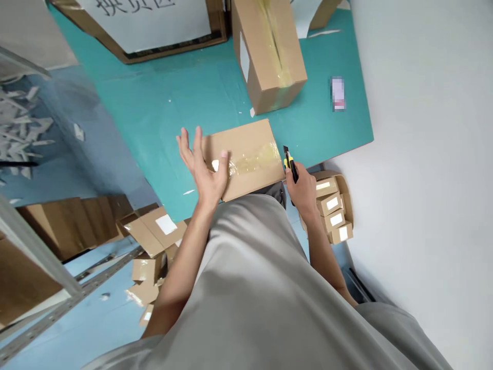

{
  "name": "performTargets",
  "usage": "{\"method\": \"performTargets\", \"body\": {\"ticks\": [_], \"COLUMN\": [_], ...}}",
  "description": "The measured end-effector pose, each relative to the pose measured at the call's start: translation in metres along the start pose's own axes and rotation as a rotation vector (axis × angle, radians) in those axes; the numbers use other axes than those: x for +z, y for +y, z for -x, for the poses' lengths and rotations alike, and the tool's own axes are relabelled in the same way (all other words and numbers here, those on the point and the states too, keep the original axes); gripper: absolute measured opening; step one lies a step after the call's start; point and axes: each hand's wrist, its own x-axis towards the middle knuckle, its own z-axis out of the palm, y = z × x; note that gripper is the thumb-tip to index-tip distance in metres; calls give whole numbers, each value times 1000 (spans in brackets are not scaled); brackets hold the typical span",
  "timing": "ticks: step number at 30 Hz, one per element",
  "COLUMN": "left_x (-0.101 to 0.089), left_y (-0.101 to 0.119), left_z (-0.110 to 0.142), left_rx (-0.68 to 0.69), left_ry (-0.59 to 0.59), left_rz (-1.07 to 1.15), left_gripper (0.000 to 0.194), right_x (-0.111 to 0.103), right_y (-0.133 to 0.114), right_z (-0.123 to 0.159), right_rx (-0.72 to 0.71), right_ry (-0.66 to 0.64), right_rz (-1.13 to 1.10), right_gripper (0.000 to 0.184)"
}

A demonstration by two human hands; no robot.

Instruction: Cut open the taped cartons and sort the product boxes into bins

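A flat cardboard box sealed with clear tape lies on the teal table, close to its near edge. My left hand is open, fingers spread, with the thumb resting on the box's left end. At the box's right end, my right hand is closed around a yellow and black utility knife, whose tip points up beside the box's corner.
A taller taped carton stands behind the flat box. A big open carton sits at the table's far left. Small labelled boxes fill a carton on the floor at right. More boxes and a metal shelf frame are at left.
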Motion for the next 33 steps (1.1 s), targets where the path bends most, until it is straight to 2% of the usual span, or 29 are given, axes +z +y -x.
{"method": "performTargets", "body": {"ticks": [3, 7, 11, 16, 22, 27, 33], "left_x": [-3, -9, -14, -16, -15, -14, -11], "left_y": [15, 13, 7, 7, 18, 28, 26], "left_z": [-2, -6, -7, -6, -4, -4, -3], "left_rx": [114, 189, 178, 164, 84, 41, 24], "left_ry": [-174, -303, -315, -338, -365, -352, -348], "left_rz": [-122, -197, -199, -182, -81, -37, -70], "left_gripper": [83, 68, 67, 68, 73, 74, 74], "right_x": [-5, -14, -23, -36, -56, -57, -65], "right_y": [-1, -15, -33, -43, -61, -74, -63], "right_z": [5, 7, 4, 1, -14, -31, -6], "right_rx": [-33, -75, -24, 9, -11, -9, 62], "right_ry": [-31, -77, -167, -249, -320, -319, -403], "right_rz": [-28, 8, 102, 178, 207, 244, 255], "right_gripper": [45, 52, 56, 56, 46, 44, 42]}}
